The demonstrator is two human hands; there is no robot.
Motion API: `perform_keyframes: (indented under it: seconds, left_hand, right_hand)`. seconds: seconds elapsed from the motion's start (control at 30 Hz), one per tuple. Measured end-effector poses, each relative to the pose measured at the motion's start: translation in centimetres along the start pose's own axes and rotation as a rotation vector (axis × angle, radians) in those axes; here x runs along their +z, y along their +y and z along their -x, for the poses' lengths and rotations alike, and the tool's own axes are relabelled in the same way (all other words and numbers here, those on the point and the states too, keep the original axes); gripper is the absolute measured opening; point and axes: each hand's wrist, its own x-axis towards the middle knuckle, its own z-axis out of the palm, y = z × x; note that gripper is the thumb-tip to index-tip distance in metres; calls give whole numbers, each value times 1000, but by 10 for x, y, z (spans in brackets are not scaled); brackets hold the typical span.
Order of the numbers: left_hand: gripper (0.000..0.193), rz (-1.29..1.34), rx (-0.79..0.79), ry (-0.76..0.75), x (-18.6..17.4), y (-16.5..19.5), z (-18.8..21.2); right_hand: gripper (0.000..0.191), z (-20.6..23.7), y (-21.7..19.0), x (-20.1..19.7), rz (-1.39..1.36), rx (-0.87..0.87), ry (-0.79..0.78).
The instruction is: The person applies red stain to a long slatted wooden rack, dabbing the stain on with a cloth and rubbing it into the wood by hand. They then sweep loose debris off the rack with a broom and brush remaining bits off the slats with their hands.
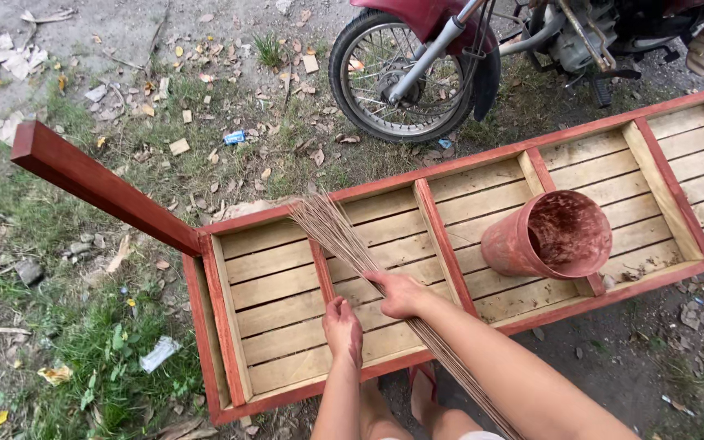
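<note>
Hands low over red wooden frame [450,236]: right hand [398,294] gripping bundle of thin sticks [344,240], left hand [343,328] loosely curled, resting on slats, just beside.

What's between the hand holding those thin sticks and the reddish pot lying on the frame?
In the head view, between the right hand and the pot lie a red crossbar and bare wooden slats.

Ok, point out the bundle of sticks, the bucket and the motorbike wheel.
bundle of sticks [337,235], head view, on its fanned tips.
bucket [508,248], head view, on its outer wall.
motorbike wheel [350,96], head view, on its tyre.
</note>
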Motion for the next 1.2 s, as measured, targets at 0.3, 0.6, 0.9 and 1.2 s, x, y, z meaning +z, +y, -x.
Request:
perform_keyframes:
  seconds: [0.3,0.6,0.9,1.2]
  left_hand:
    - [42,17,-60,21,3,-1,9]
    - [42,67,-23,-2,4,11,14]
    - [42,73,-104,21,-1,9,5]
    - [38,20,11,60,-16,0,8]
  right_hand:
    - [95,117,50,-31,-22,186,-195]
    - [83,-7,10,-8,56,115,-82]
    - [97,140,46,-18,-8,-11,-196]
    - [90,44,34,-22,117,142,-20]
